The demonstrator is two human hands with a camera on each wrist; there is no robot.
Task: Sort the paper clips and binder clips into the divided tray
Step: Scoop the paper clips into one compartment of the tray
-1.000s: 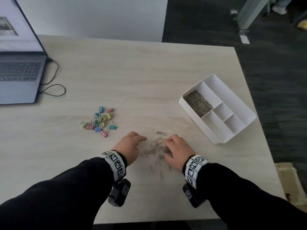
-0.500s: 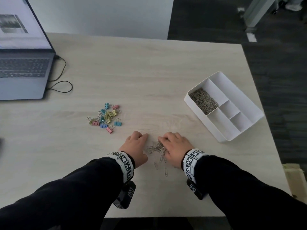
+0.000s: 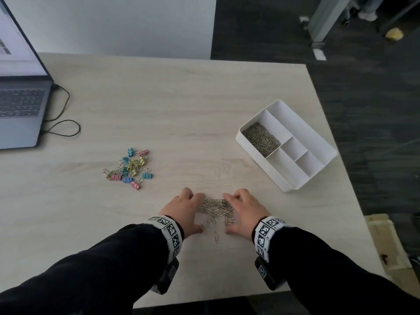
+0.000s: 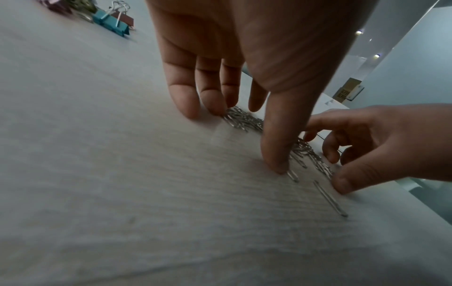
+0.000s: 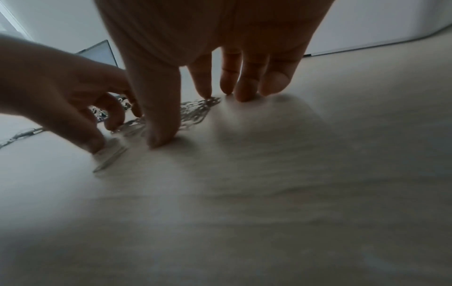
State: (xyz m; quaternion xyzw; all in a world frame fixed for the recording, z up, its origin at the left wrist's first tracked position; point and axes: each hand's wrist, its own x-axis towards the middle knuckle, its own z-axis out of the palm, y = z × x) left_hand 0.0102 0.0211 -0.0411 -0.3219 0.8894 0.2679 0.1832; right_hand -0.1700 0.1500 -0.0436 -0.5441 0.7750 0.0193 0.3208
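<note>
Head view, lower centre of frame: both hands sit on the pale wood-grain table (image 3: pixel 159 105), one on each side of a loose heap of silver wire paper clips (image 3: pixel 217 208).

Left hand (image 3: pixel 184 210): palm down, fingers fairly straight and close together, tips on the table at the heap's left edge. In the left wrist view the fingertips (image 4: pixel 212 104) touch the far clips and the thumb tip presses the table beside one stray clip. Nothing pinched.

Right hand (image 3: pixel 244 209): palm down at the heap's right edge. In the right wrist view the fingertips (image 5: pixel 247 92) and thumb stand on the table against the clips, fingers only gently bent. It holds nothing.

A single silver paper clip (image 3: pixel 216 237) lies apart from the heap, just below it, between the two wrists.

White plastic divided tray (image 3: pixel 261 156): right of centre, set at an angle, near the table's right edge. Its leftmost large compartment holds a mass of silver paper clips (image 3: pixel 261 138); the other compartments show bare white floors.

Small pastel binder clips (blue, pink, yellow, green) with wire handles (image 3: pixel 130 169): a loose cluster left of centre, well apart from the hands and the tray.

Upper left of frame: open grey laptop (image 3: pixel 20 105), screen lit, with a thin black cable (image 3: pixel 66 126) looping beside it.

Both wrists carry white bands printed with black square markers (image 3: pixel 169 230).
</note>
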